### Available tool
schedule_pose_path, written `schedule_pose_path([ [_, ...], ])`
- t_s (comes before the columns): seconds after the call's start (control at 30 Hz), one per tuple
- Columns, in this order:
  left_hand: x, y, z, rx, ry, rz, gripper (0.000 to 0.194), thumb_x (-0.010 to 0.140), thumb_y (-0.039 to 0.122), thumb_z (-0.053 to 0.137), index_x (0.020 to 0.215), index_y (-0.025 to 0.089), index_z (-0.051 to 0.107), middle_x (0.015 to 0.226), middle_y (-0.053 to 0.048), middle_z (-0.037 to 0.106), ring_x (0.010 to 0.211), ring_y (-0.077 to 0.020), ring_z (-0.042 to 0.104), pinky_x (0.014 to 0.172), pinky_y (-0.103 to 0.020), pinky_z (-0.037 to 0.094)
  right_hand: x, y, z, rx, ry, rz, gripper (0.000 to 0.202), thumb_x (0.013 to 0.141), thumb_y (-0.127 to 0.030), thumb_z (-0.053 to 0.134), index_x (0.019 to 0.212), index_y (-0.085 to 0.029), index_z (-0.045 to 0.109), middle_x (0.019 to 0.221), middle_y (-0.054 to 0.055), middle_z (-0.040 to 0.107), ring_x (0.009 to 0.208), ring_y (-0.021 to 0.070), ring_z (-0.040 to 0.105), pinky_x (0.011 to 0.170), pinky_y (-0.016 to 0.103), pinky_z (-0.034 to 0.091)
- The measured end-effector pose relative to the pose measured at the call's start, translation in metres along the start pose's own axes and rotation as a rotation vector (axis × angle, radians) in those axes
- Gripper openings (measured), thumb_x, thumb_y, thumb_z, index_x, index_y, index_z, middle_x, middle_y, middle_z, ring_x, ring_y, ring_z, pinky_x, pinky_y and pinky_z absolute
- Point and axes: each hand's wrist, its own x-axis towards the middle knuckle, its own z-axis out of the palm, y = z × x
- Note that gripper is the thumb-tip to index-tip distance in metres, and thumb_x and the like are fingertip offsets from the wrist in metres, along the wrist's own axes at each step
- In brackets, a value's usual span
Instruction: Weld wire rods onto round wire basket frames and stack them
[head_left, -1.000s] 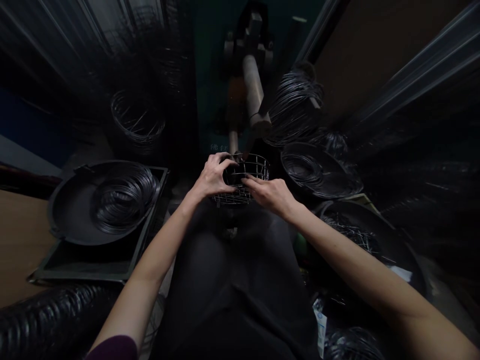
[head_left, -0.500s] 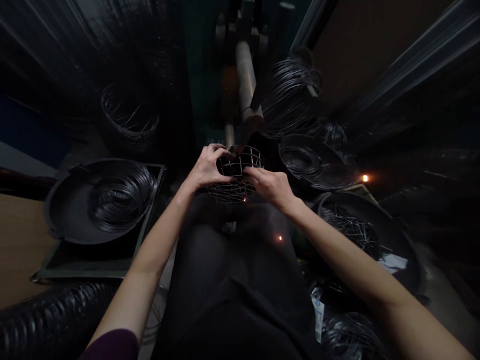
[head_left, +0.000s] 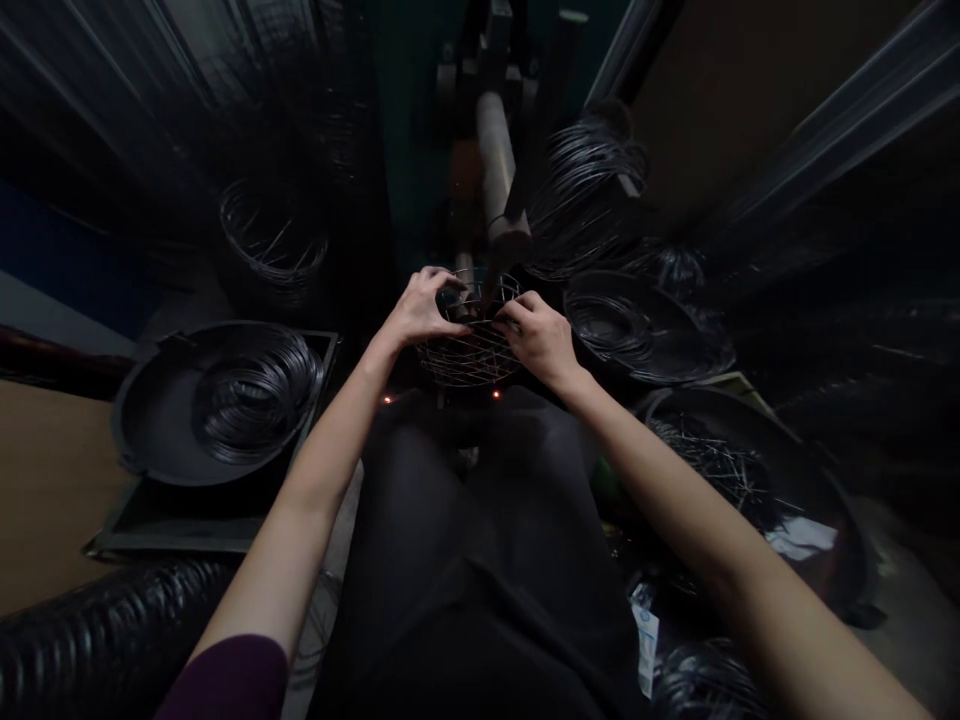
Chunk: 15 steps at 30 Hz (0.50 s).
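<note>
In the centre of the frame, a round wire basket sits between the two hands, just below the end of a pale metal bar; the left hand curves around its left side, thumb and fingers spread well apart in a wide C, with hold of the wire; the right hand has its fingers drawn in close to the thumb, pinching at the basket's upper right edge, though what exactly lies between the fingertips is too dark to tell; two small orange sparks glow just under the basket, above the dark-clothed legs; at the left of the frame, a wide pan holds coiled wire rings; at the right, one dark pan holds more rings, and a larger pan below it holds short loose wires and a white scrap.
</note>
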Motion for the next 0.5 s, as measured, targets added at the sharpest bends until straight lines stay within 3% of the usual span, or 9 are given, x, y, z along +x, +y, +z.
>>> schedule_pose_path([
  [0.13, 0.015, -0.002, -0.002, -0.008, -0.011, 0.026, 0.069, 0.054, 0.035, 0.09, 0.113, 0.016, 0.062, 0.125, -0.011, 0.057, 0.121, -0.0305, 0.052, 0.108, -0.044, 0.039, 0.014, 0.005, 0.003, 0.063, -0.012, 0.051, 0.016, 0.088, -0.031, 0.061, 0.098, -0.021, 0.069, 0.102, 0.006, 0.064, 0.081, 0.0187, 0.059, 0.062, 0.028, 0.04],
  [0.23, 0.017, -0.002, -0.003, -0.016, 0.015, 0.039, 0.072, 0.054, 0.036, 0.089, 0.116, 0.015, 0.059, 0.121, -0.011, 0.06, 0.118, -0.0314, 0.053, 0.107, -0.046, 0.04, 0.022, 0.014, 0.0, 0.165, -0.005, 0.003, 0.018, 0.086, -0.031, 0.063, 0.099, -0.021, 0.069, 0.095, 0.006, 0.065, 0.083, 0.0198, 0.06, 0.069, 0.03, 0.046],
  [0.33, 0.014, -0.011, -0.006, -0.109, 0.001, 0.069, 0.092, 0.054, 0.042, 0.09, 0.133, 0.017, 0.05, 0.133, -0.013, 0.055, 0.125, -0.0337, 0.05, 0.109, -0.048, 0.038, 0.041, 0.028, -0.005, 0.216, 0.062, -0.064, 0.022, 0.086, -0.025, 0.059, 0.105, -0.019, 0.068, 0.095, 0.007, 0.067, 0.087, 0.0211, 0.062, 0.077, 0.032, 0.048],
  [0.4, 0.012, -0.024, -0.009, -0.265, 0.004, 0.074, 0.098, 0.061, 0.051, 0.085, 0.143, 0.02, 0.041, 0.141, -0.013, 0.051, 0.131, -0.0324, 0.047, 0.11, -0.046, 0.037, 0.063, 0.039, -0.005, 0.146, 0.076, -0.089, 0.024, 0.085, -0.018, 0.054, 0.106, -0.017, 0.067, 0.101, 0.009, 0.068, 0.089, 0.0229, 0.062, 0.08, 0.035, 0.048],
  [0.5, 0.011, -0.05, -0.007, -0.508, 0.046, -0.098, 0.068, 0.078, 0.06, 0.067, 0.128, 0.015, 0.058, 0.123, -0.013, 0.064, 0.115, -0.0269, 0.06, 0.098, -0.039, 0.047, 0.098, 0.054, 0.004, 0.031, -0.073, -0.111, 0.02, 0.078, -0.011, 0.053, 0.089, -0.017, 0.069, 0.089, 0.009, 0.069, 0.081, 0.0236, 0.063, 0.074, 0.034, 0.049],
])
